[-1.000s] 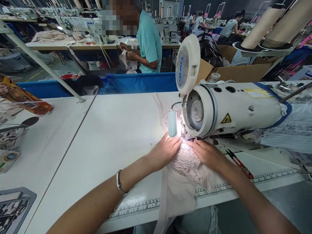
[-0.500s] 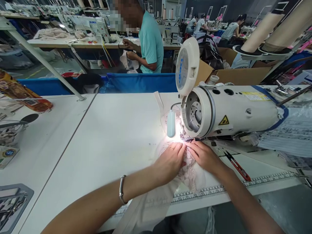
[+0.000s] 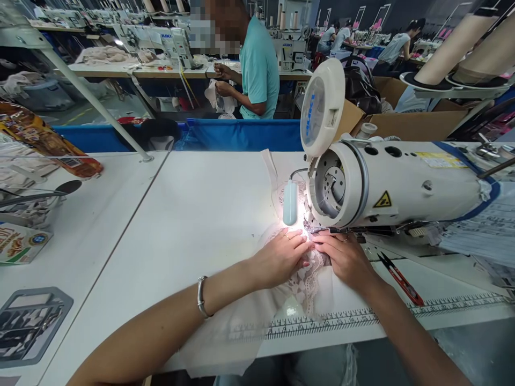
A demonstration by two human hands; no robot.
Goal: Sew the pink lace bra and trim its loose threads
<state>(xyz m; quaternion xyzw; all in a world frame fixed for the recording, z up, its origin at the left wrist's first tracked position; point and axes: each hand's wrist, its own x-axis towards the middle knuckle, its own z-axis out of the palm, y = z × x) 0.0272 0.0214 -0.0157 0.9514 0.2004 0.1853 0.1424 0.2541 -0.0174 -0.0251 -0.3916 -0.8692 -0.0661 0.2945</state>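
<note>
Pale pink lace fabric (image 3: 306, 284) lies under the head of a white sewing machine (image 3: 394, 185), and its sheer part hangs over the table's front edge. My left hand (image 3: 281, 258) grips the lace just in front of the brightly lit needle area, fingers bent and thumb tucked low. Close beside it, my right hand (image 3: 341, 260) holds the same fabric from the right, fingertips pressed near the needle. Glare hides the needle and the exact stitching spot. A small pale blue lamp (image 3: 290, 202) hangs left of the machine head.
Red-handled thread snips (image 3: 400, 279) lie right of my right hand, near a ruler tape (image 3: 338, 320) along the table edge. A wrapped snack packet (image 3: 52, 142), a carton (image 3: 22, 244) and a grey tray (image 3: 64, 300) sit left. A person (image 3: 259, 64) works across from me.
The view has shifted a little, so the scene sits further right. My right hand's fingers are more bent over the lace. The sheer fabric at the table edge hangs differently.
</note>
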